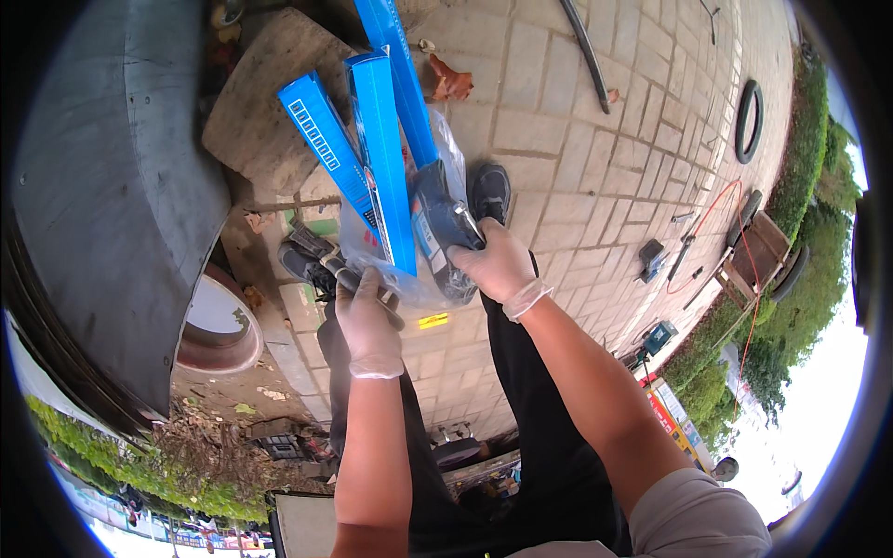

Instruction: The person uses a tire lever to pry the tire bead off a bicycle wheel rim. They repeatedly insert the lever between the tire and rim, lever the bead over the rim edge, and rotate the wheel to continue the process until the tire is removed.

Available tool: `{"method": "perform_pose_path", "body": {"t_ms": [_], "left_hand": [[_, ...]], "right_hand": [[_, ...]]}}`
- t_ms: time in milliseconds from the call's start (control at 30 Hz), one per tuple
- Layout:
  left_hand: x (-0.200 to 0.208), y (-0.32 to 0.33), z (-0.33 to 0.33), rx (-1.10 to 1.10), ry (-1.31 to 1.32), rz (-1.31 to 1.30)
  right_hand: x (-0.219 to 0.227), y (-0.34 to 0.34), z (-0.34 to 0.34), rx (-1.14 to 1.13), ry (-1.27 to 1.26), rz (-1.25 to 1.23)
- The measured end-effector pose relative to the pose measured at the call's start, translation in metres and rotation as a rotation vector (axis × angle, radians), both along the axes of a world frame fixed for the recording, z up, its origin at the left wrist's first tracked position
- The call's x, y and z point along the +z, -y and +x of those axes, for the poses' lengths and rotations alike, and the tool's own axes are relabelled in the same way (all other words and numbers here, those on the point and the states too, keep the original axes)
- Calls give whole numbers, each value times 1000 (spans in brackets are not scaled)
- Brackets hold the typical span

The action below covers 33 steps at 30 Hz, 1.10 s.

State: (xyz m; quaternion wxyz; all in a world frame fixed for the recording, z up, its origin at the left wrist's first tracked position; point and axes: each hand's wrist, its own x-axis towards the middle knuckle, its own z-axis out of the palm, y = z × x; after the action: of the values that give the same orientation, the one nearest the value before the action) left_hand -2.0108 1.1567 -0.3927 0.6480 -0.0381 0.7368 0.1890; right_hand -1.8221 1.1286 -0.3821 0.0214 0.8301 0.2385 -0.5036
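Note:
Thin whitish gloves cover both hands. My left hand (pixel 366 327) is closed round a dark, tube-like tool (pixel 344 276), whose exact kind I cannot make out. My right hand (pixel 498 265) grips the edge of a dark package wrapped in clear plastic (pixel 445 223), with a blue and white label on its side. Between and beyond my hands, three long blue cardboard boxes (pixel 383 158) stick up from a clear plastic bag (pixel 409 286). The bag sits between my shoes, and its lower part crumples near both hands.
A stone slab (pixel 270 112) lies beyond the boxes, beside a dark panel (pixel 112 186) and a round whitish basin (pixel 219 325). A yellow strip (pixel 433 321) lies on the paving. Further right are a tyre (pixel 749 121), a red hose (pixel 712 212) and a wooden cart (pixel 767 251).

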Motion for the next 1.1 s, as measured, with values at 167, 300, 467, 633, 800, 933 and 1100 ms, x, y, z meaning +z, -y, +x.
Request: {"method": "perform_pose_path", "body": {"t_ms": [167, 300, 467, 633, 800, 933, 1100], "left_hand": [[-3, 6, 5, -41, -51, -46], [22, 23, -2, -99, -65, 32], [133, 25, -11, -198, 172, 10], [296, -1, 27, -160, 486, 287], [426, -6, 64, -173, 709, 558], [490, 0, 60, -348, 942, 603], [536, 12, 74, -482, 1055, 638]], "right_hand": [[-9, 20, 1, -761, -248, 460], [15, 20, 22, -1134, -375, 532], [139, 19, 70, -965, -426, 623], [320, 34, 91, -665, -645, 670], [483, 75, 75, -343, -696, 671], [573, 115, 44, -44, -270, 813], [643, 153, 22, -304, 83, 1099]]}}
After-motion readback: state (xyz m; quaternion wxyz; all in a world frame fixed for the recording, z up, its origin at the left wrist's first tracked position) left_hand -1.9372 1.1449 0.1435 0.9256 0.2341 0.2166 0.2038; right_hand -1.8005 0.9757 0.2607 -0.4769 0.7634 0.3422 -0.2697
